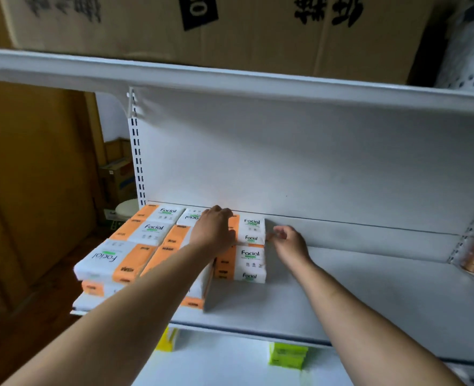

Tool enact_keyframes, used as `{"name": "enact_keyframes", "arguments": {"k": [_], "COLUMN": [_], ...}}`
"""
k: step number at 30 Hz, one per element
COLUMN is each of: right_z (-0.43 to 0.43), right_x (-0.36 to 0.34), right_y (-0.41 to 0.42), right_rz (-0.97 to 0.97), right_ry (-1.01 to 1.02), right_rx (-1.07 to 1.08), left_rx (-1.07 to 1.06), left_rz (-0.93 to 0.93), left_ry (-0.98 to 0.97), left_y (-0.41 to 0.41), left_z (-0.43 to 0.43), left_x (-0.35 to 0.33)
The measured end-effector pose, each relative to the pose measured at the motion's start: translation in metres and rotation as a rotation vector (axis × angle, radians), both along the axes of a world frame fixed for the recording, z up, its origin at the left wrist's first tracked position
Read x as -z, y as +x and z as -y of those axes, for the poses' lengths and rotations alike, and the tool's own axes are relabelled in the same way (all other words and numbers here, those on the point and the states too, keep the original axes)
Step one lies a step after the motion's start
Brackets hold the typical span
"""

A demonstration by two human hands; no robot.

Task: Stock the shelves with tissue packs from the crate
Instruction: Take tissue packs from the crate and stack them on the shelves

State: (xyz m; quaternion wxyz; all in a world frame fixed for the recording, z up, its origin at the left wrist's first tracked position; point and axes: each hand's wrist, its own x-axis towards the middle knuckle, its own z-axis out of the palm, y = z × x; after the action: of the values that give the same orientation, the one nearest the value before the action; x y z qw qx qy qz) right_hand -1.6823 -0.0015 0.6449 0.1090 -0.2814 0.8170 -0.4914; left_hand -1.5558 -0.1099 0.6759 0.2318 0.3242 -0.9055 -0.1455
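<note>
Your left hand [213, 229] lies across the top of the rear pack [254, 228] at your 12 o'clock. Its fingers are curled down over the far edge, close to the back panel. Your right hand [288, 240] sits just at 3 o'clock of that pack, fingers loosely curled with the tips at its end. Through the blur I cannot tell whether they pinch the wrapper or only touch it.

The front pack [251, 261] butts against the rear one at 6 o'clock. More tissue packs [135, 246] fill the shelf [369, 288] toward 9 o'clock, while the stretch toward 3 o'clock is bare. The crate is out of view.

Watch three things:

- **Sideways push:** these packs look soft and stacked two high, so a shove from your right hand could skew the column instead of squaring it.
- **Forearm clearance:** your left forearm crosses low over the middle column. Drawing it back without lifting could drag a top pack forward, and the stack at 8 o'clock already sits at the shelf's front lip.
- **Wrapper grip:** the film looks slick, so a pinch on it alone may slip.
</note>
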Motion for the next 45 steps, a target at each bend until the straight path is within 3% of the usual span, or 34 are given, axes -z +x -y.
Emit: {"name": "enact_keyframes", "arguments": {"k": [8,12,16,22,33,38,45], "right_z": [-0.075,-0.096,-0.107,-0.126,-0.205,-0.251,-0.254], "right_x": [0.014,0.040,0.079,0.117,0.234,0.324,0.488], "right_y": [0.113,0.188,0.276,0.406,0.668,0.718,0.726], "right_rz": [-0.037,0.029,0.139,0.137,0.229,0.262,0.180], "right_ry": [-0.180,-0.180,-0.038,0.138,0.555,0.869,1.168], "right_rx": [-0.349,-0.509,-0.722,-1.002,-1.300,-1.372,-1.280], "left_rx": [-0.148,-0.365,-0.601,-0.897,-1.384,-1.518,-1.630], "left_rz": [-0.257,-0.365,-0.302,-0.310,-0.279,-0.297,-0.405], "left_ry": [0.055,0.142,0.216,0.358,0.687,0.919,1.255], "left_y": [0.124,0.212,0.316,0.464,0.735,0.784,0.775], "left_z": [-0.090,-0.139,-0.187,-0.246,-0.410,-0.465,-0.514], "left_x": [0.014,0.036,0.081,0.137,0.247,0.324,0.486]}}
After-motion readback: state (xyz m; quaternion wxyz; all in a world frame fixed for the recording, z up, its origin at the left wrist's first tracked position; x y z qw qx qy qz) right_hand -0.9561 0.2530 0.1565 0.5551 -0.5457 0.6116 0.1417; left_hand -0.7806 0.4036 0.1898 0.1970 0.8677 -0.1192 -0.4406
